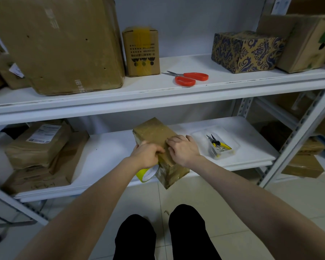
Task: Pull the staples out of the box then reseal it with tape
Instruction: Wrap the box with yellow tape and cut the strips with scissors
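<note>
Left grip [147,153] is clutching the yellow tape roll [147,174] beside the cardboard box [154,130]; right grip [184,149], released, is pressing its top. Probably light, stiff, slick: edges are offering purchase.

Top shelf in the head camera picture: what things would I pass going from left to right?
Big plain brown cardboard box → small brown cardboard box with yellow tape → red-handled scissors → blue-and-gold patterned box → brown cardboard box with green and black marks.
</note>
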### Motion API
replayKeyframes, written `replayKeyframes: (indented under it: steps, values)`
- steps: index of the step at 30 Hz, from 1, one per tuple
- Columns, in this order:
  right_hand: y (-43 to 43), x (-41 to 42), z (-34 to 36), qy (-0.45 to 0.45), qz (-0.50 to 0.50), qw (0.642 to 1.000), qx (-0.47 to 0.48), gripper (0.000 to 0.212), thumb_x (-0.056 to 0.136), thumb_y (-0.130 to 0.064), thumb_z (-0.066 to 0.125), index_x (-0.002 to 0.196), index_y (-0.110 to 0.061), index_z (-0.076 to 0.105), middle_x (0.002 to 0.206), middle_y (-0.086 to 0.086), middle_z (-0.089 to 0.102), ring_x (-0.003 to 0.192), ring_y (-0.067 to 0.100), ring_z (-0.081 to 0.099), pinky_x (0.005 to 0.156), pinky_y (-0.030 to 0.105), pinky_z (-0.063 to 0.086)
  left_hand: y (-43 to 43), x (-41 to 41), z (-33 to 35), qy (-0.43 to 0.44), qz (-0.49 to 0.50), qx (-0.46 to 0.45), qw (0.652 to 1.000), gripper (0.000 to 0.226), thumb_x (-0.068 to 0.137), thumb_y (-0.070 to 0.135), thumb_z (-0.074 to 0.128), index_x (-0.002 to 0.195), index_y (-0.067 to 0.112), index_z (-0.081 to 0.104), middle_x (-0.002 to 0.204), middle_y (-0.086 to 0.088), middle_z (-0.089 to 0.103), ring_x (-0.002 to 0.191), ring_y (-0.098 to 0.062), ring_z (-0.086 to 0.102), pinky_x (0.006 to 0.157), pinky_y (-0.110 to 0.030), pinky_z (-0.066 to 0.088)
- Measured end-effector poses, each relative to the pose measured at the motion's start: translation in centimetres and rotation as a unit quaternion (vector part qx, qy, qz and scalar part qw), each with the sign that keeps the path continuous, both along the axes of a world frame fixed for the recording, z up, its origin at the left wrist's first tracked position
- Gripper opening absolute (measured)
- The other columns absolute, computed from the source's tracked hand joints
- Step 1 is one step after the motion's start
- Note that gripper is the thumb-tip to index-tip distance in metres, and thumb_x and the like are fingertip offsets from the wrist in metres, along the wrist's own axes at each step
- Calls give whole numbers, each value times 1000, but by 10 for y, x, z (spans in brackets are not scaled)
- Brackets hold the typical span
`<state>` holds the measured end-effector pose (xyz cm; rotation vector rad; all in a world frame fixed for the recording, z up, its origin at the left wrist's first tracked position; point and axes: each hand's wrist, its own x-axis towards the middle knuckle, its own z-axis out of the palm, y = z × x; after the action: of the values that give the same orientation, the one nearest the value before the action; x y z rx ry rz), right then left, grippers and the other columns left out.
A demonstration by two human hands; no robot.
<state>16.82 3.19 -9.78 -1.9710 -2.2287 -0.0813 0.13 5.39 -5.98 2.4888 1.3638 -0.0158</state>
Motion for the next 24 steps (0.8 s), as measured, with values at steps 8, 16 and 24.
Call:
replayKeyframes:
  steps: [8, 16, 24]
  values:
    - [-10, 11, 8, -26, -2, 1000, -5, 35, 97, -29, 37, 124, -19, 57, 131, -2, 55, 128, 21, 40, 109, 41, 20, -1, -12, -19, -87, 59, 16, 994, 49, 85, 18, 53, 133, 27, 51, 133, -1, 55, 126, -28, 44, 104, -41, 39]
    - [-16, -16, 27, 21, -26, 999, -13, 42, 100, -36, 33, 111, -12, 65, 119, 7, 59, 115, 28, 52, 101, 38, 32, -4, -28, -27, -174, 244, -132, 945, 19, 93, 26, 53, 99, 12, 63, 102, -6, 53, 102, -26, 54, 82, -27, 40]
    - [-17, -48, 16, 15, -49, 999, -20, 43, 89, -49, 56, 116, -15, 58, 118, 6, 54, 112, 28, 53, 75, 33, 42, 3, -31, -41, -196, 261, -141, 935, 26, 91, 26, 57, 108, 7, 65, 119, -16, 61, 111, -31, 56, 91, -36, 46]
